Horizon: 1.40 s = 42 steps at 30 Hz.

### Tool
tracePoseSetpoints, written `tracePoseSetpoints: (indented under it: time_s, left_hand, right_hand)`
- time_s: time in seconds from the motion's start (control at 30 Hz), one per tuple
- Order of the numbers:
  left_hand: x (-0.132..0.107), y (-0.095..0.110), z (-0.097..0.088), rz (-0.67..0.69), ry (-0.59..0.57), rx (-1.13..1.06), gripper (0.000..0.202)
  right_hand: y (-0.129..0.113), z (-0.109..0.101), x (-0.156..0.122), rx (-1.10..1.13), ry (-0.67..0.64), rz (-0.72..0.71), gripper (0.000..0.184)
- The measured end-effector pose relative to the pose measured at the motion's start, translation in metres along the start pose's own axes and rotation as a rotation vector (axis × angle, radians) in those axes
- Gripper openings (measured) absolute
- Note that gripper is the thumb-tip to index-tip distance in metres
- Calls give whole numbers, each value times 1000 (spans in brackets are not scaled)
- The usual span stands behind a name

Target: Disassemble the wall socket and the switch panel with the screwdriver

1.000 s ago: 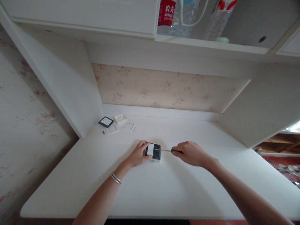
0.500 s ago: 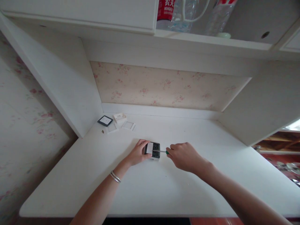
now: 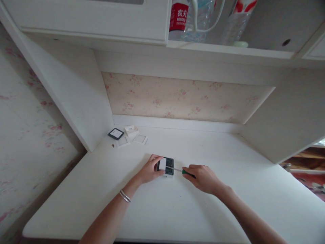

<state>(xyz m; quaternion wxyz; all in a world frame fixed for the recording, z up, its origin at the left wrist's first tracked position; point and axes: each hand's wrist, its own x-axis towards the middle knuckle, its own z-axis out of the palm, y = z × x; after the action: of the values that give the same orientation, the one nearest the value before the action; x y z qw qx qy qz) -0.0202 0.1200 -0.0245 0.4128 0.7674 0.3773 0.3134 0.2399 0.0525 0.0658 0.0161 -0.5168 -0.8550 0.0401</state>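
Observation:
A small wall switch (image 3: 170,163) with a black face, a white panel and a white box beneath lies on the white desk (image 3: 193,217). My left hand (image 3: 149,170) grips its left side, thumb and fingers on opposite edges. In my right hand (image 3: 203,176) is a screwdriver (image 3: 185,172) with a green and black handle. Its thin metal shaft points left, and the tip meets the switch near the edge of the white panel. Whether the tip is wedged under that panel I cannot tell.
At the back left lie a dark-rimmed switch plate (image 3: 116,133), a white mounting box (image 3: 131,130), two white frames (image 3: 140,139) and small screws (image 3: 113,145). Above the desk hangs a cabinet (image 3: 96,23); plastic bottles (image 3: 178,17) stand on its shelf.
My right hand has shifted down and slightly right, so the screwdriver slants more and more of its handle shows. The left hand stays on the switch. The view has tilted slightly.

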Motion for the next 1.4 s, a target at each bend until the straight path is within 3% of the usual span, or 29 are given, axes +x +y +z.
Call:
tracePoseSetpoints:
  time_s: [0.5,1.1,1.27,1.4]
  left_hand:
    - [0,2,1,-12,48,72,56]
    - [2,-5,2,-27,17,48,60]
    - [2,-4,2,-22,18,29,59]
    - [2,-3,2,-39,7,1,60]
  right_hand:
    - [-3,18,-10,112,44,81,34]
    - [-14,28,-17,266,87,164,38]
    - [-17,17,-13,257,33,188,37]
    - [-17,-8,-6,28,7,161,30]
